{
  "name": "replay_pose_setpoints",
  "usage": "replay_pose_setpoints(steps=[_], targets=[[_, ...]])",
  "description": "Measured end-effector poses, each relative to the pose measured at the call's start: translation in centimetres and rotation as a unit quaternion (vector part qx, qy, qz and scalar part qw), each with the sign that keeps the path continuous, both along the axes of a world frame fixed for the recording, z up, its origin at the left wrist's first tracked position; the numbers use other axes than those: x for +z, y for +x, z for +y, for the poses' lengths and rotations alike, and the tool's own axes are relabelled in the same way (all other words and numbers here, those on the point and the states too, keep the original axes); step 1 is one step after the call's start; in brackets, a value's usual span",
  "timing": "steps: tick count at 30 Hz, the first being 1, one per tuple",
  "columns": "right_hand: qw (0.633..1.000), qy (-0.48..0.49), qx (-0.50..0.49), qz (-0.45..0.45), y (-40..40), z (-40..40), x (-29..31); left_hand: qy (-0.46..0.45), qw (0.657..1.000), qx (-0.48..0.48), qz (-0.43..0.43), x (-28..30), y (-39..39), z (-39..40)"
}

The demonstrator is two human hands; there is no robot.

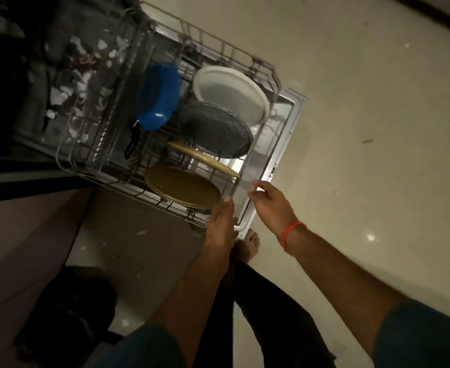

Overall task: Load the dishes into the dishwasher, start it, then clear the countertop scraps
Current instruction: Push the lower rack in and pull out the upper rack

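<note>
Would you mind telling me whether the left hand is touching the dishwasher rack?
Touching: in the head view the left hand lies on the dishwasher rack's front corner, fingertips on the wire.
</note>
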State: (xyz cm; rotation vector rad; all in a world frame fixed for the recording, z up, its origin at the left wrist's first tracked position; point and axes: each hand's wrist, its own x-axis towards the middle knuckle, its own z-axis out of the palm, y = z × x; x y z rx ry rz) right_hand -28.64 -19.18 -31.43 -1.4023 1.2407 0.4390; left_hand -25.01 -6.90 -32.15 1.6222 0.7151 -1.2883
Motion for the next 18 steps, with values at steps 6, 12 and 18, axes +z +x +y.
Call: replay_pose_setpoints(steps=[6, 12, 18], targets=[[1.000, 0.014, 0.014, 0.015, 2.7, -0.6, 0.0, 0.037, 0.995, 0.090, 0.018, -0.5, 1.5, 2.4], [0.993, 0.074, 0.085, 0.047, 3.4, -3.8, -0.4, 0.102, 0.980, 0.164, 0.057, -0.3, 0.7, 2.0], [0.992, 0.066, 0.103, 0.044, 4.8, -11.4, -2.6, 0.124, 0.973, 0.189, 0.052, 1.4, 0.6, -3.2]])
